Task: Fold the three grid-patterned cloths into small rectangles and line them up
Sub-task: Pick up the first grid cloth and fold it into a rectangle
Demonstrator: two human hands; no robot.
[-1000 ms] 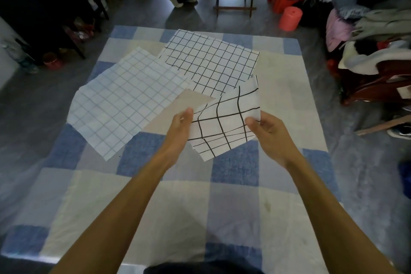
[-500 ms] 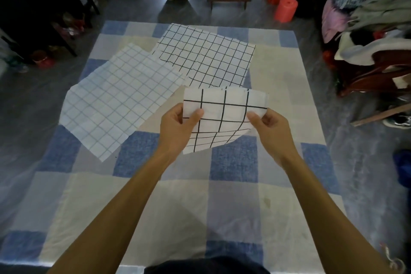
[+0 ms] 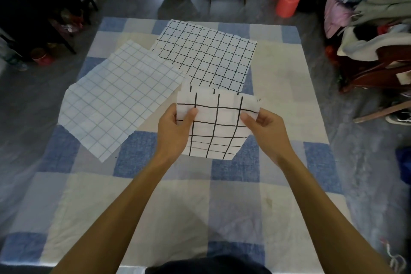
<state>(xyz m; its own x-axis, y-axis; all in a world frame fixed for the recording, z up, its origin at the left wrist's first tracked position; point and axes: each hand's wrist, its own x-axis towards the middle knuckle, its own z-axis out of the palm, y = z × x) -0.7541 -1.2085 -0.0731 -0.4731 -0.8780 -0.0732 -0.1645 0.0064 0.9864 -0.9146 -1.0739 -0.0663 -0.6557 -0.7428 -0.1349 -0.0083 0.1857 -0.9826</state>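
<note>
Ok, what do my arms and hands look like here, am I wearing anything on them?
The left hand and right hand are bare: no gloves, and no rings show on the fingers. No sleeve, watch or bracelet appears anywhere up to the frame edge.

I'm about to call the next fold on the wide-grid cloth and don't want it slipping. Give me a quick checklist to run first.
1. Left hand pinching the wide-grid cloth at its left edge: ok.
2. Right hand pinching its right edge: ok.
3. Folded layers flush along the top: not ok, a back layer shows above the front one at the left.
4. Cloth's lower edge lifted off the checked table cover: cannot tell.
5. Blue-grid cloth and fine black-grid cloth folded: not ok, both lie spread flat.
</note>
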